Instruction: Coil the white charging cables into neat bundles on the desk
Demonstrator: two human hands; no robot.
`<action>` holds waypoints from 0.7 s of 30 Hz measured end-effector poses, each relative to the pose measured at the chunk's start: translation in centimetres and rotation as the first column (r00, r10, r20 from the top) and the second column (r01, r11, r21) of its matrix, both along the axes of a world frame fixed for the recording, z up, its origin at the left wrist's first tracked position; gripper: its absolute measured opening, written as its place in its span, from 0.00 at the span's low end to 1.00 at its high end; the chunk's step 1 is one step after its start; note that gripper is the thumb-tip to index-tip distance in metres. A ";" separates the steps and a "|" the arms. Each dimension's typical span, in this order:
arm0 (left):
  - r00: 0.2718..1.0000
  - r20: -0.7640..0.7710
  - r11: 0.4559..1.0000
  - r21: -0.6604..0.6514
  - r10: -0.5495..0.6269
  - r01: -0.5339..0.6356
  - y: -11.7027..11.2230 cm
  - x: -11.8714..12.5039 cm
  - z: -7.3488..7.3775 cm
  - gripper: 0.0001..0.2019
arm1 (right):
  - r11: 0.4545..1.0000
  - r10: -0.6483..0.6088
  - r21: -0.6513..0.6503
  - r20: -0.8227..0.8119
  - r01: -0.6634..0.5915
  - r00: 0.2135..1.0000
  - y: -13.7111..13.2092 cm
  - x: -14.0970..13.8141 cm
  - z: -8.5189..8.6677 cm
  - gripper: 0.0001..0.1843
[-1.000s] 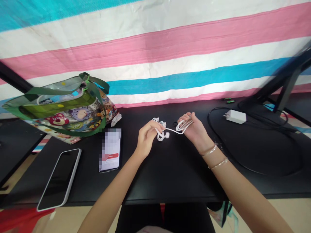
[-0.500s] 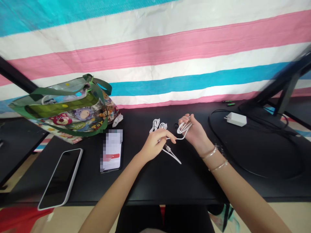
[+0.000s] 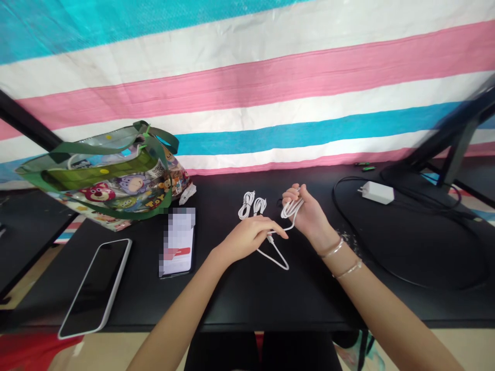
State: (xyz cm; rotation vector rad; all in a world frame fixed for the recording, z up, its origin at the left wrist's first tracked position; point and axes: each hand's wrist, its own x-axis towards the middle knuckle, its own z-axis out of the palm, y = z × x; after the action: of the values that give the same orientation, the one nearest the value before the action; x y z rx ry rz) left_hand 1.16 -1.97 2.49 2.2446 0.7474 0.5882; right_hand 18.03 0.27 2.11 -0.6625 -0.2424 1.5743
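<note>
Your right hand holds loops of white cable; your left hand lies over it, grip unclear.

Yellow "TOY" lettering on the printed tote bag, phone screen pixelated, its red button's text unreadable

My left hand covers part of the white cable, and my right hand hides where its loops end. The phone's screen is blurred into blocks, so I can't read it. The small green things are too tiny to tell, and the black stand runs out of view on the right.
</note>
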 end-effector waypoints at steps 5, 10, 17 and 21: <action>0.992 0.124 1.000 -0.013 -0.013 0.015 -0.4 0.5 -0.1 0.13 | 0.999 -0.028 -0.018 0.059 0.030 0.998 0.0 -0.6 -0.2 0.19; 0.972 0.217 0.993 0.054 0.092 -0.106 -0.5 0.9 -0.5 0.08 | 1.000 0.020 0.002 0.168 -0.020 0.986 -0.3 -1.5 -0.8 0.18; 0.887 0.264 0.924 -0.159 0.379 -0.347 -0.3 0.8 -0.8 0.11 | 0.986 0.068 0.116 0.385 -0.122 0.920 -1.6 -2.7 -1.1 0.27; 0.867 0.217 0.893 -0.098 0.449 -0.439 -0.1 0.5 -0.6 0.14 | 0.995 0.039 0.068 0.394 -0.072 0.918 -2.1 -3.7 -1.1 0.26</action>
State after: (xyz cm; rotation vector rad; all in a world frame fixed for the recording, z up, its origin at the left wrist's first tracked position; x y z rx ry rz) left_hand 1.68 -2.11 1.86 1.9162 1.1511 1.0267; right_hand 14.34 -1.78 0.98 -0.9121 -0.6267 1.4654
